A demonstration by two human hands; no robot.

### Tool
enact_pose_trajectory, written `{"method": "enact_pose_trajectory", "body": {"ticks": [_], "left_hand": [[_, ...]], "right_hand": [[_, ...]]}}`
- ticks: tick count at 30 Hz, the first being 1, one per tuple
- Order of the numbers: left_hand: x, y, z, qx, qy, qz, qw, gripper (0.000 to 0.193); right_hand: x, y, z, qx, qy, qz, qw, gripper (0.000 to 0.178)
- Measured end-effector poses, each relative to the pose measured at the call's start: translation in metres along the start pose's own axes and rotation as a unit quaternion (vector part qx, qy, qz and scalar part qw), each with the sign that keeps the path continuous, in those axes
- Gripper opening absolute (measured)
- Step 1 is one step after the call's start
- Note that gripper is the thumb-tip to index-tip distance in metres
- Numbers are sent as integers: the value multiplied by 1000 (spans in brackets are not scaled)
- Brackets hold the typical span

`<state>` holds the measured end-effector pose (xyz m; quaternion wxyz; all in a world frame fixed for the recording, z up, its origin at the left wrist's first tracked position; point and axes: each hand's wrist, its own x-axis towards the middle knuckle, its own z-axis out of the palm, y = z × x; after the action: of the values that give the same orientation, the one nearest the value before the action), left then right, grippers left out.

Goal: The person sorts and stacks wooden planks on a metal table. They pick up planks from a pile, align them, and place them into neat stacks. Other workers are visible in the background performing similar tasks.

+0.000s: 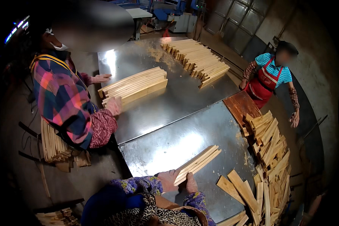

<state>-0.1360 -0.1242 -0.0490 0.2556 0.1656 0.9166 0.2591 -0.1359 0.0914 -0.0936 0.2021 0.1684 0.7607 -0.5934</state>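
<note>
At the lower centre of the frame, the person's left hand (167, 180) is curling in against the left side of a small bundle of pale wooden slats (199, 164), its fingertips partly hidden. The right hand (192, 183) is gripping the bundle's near end from the right, so both are holding it together. The bundle is slanting up to the right over the metal table (222, 128); whether its far end is touching the surface is hard to tell.

Just right of the hands, loose slats (239, 186) are lying at angles, and beyond them a jumbled heap of slats (269, 148) is running along the right edge of the table. At the upper left, a co-worker in a plaid garment (64, 101) is keeping one hand on a neat row of slats (135, 84). A longer row (196, 58) is lying at upper centre. At the upper right, another co-worker is wearing a red apron (263, 81) bearing pale lettering on the chest.
</note>
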Motion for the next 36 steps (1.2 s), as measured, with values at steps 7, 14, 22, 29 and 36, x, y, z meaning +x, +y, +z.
{"method": "enact_pose_trajectory", "body": {"ticks": [7, 14, 22, 29, 36], "left_hand": [[-4, 15, -22, 1, -27, 5, 1000, 112], [-5, 17, -19, 10, -47, -27, 998, 115], [-3, 15, -13, -22, -13, -1, 1000, 111], [-14, 28, -25, -25, 14, -37, 999, 107], [-3, 28, -25, -10, -10, -13, 1000, 110]], "right_hand": [[36, 51, -2, 152, 47, -13, 987, 77], [-25, 78, 15, -188, 61, -202, 959, 64], [-44, 49, 24, 89, -28, 27, 995, 48], [-38, 38, 15, 196, -116, 73, 971, 34], [-44, 38, 2, 211, -116, 100, 965, 29]]}}
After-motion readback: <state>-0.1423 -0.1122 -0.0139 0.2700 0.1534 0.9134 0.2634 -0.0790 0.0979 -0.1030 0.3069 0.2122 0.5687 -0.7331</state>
